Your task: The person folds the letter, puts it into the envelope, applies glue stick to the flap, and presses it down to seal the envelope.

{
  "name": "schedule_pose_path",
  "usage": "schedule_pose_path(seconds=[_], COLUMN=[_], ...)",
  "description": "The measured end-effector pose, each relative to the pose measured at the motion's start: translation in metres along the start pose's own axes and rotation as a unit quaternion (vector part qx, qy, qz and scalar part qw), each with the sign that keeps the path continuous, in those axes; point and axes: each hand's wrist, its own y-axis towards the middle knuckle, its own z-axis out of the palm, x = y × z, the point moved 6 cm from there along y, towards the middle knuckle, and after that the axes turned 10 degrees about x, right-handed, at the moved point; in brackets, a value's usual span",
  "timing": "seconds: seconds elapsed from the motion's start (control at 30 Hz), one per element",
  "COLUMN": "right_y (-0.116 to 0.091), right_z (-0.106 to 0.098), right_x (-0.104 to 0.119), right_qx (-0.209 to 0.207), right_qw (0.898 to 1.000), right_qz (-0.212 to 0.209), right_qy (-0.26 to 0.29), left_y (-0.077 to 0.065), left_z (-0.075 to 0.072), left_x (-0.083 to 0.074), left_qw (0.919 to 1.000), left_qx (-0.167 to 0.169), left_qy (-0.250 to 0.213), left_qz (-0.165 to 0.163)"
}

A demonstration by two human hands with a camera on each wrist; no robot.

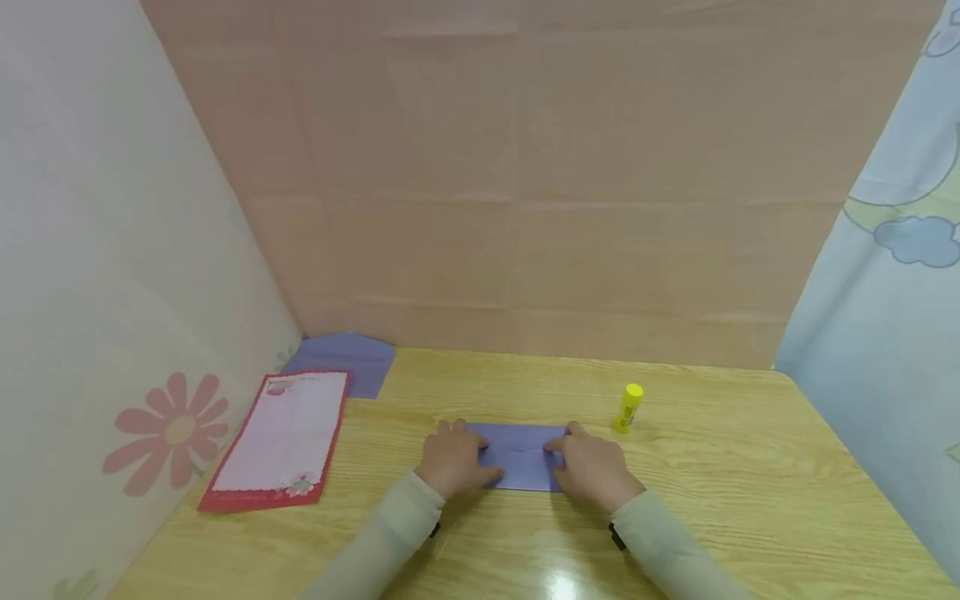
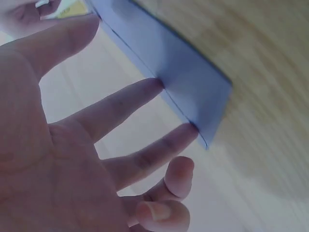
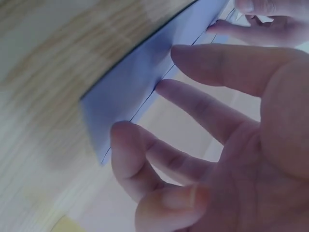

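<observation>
A purple envelope (image 1: 521, 468) lies flat on the table between the two hands, its long edges running left to right. My left hand (image 1: 453, 461) rests at its left end. From the right, my right hand (image 1: 596, 468) touches the opposite end. In the left wrist view, outstretched fingertips (image 2: 153, 86) meet a long crease line on the envelope (image 2: 193, 72). The right wrist view has fingertips (image 3: 166, 87) on that same line of the envelope (image 3: 120, 89), with the outer fingers bent more.
A yellow glue stick (image 1: 628, 408) stands beyond the right hand. To the left lies a red-bordered sheet of letter paper (image 1: 281, 442), overlapping another purple envelope (image 1: 352, 360) in the back corner. Cloth-like walls (image 1: 525, 183) bound the wooden table (image 1: 735, 467) at the back and sides.
</observation>
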Motion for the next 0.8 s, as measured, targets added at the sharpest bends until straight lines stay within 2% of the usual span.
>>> schedule_pose_path(seconds=[0.17,0.3,0.6,0.8], right_y=[0.0,0.0,-0.009,-0.002], right_z=[-0.003,-0.002,0.005,0.01], right_x=[-0.008,-0.006,0.029,0.037], right_qx=[0.003,-0.006,-0.02,-0.026], right_qw=[1.0,1.0,0.997,0.996], right_qz=[0.012,0.016,-0.065,-0.079], right_qy=[0.005,0.013,0.047,0.04], left_y=[-0.001,-0.002,0.007,0.015], left_z=[-0.005,-0.003,0.004,0.004], left_x=[0.009,0.01,0.017,0.025], left_qw=[0.9998,0.9996,0.9996,0.9986], left_qx=[0.01,0.015,-0.004,-0.001], left_qy=[-0.014,-0.025,-0.028,-0.052], left_qz=[-0.002,0.002,0.0,0.012])
